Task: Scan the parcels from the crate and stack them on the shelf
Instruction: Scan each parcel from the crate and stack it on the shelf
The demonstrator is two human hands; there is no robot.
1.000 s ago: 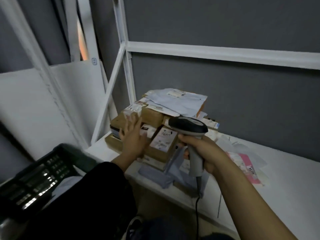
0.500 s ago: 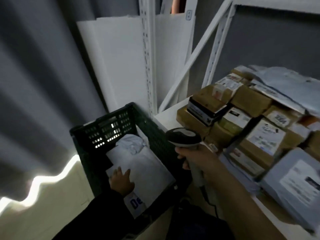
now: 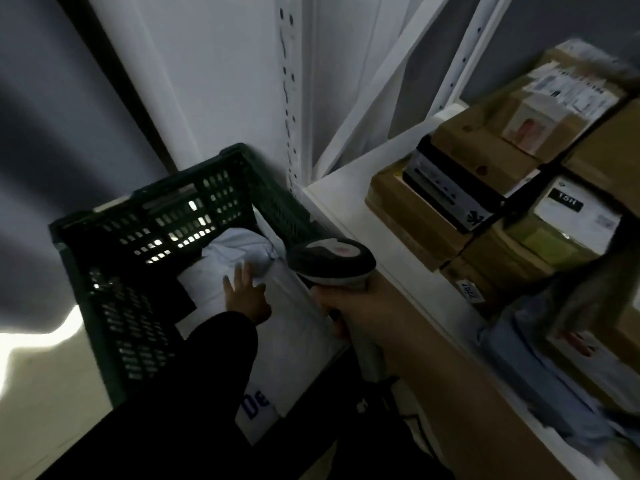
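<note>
Left hand (image 3: 246, 296) farther up crinkled white plastic mailer (image 3: 294, 323)

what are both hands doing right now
Left hand: open, fingers spread over the white mailer in the crate.
Right hand: closed around the barcode scanner handle.

Parcel storage room or small warehouse, white slotted-steel shelving (image 3: 294, 98), labelled cardboard parcels (image 3: 485, 147) stacked on the shelf board (image 3: 346, 192), dark plastic crate (image 3: 145, 199) holding white mailer bags (image 3: 294, 327), handheld barcode scanner (image 3: 332, 259), plain grey walls (image 3: 52, 133)
</note>
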